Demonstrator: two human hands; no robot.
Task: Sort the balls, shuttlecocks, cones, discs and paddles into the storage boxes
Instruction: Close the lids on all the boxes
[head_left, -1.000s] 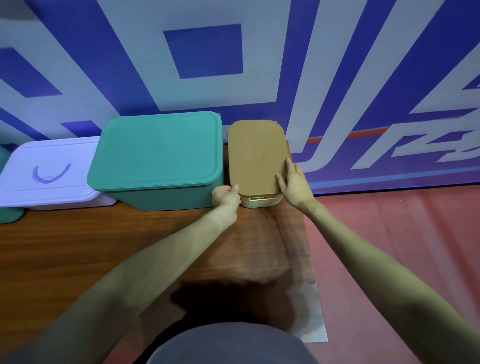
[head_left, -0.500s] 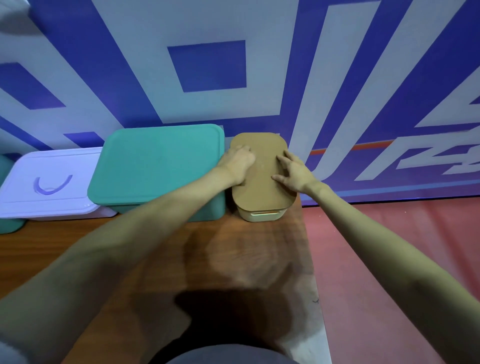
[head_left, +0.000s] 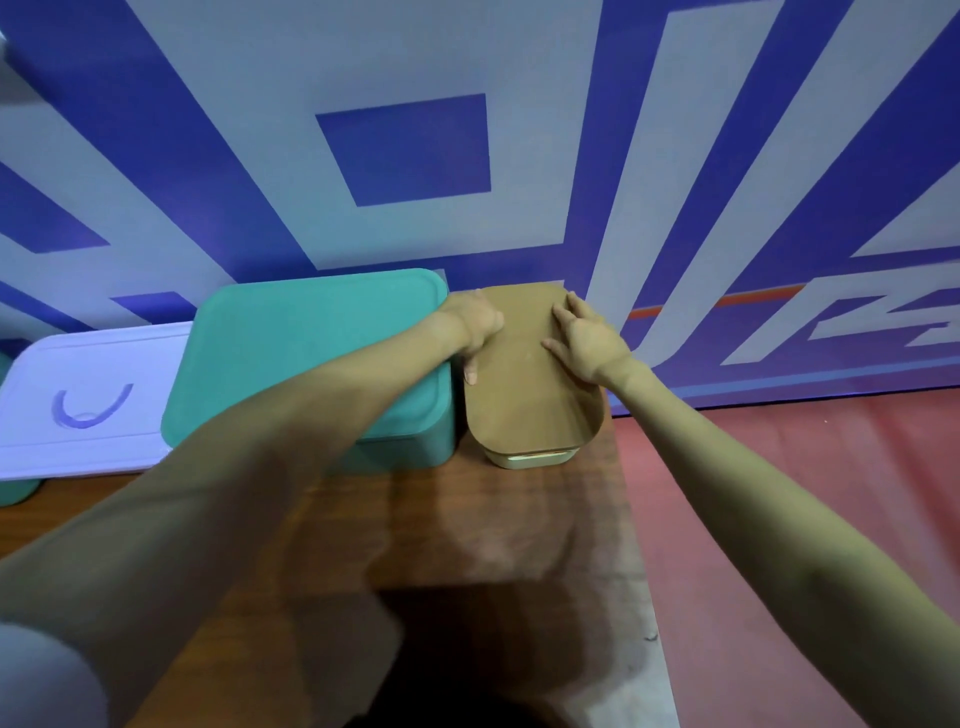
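Tan box (head_left: 535, 384) | left hand (head_left: 475, 325) now grips lid edge | right hand (head_left: 587, 340) stays flat on lid

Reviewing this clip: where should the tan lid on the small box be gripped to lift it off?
Grip the tan lid by its two long side edges, coming from above. It lies flat, and the left hand and right hand already rest near those edges; the green box crowds the left.
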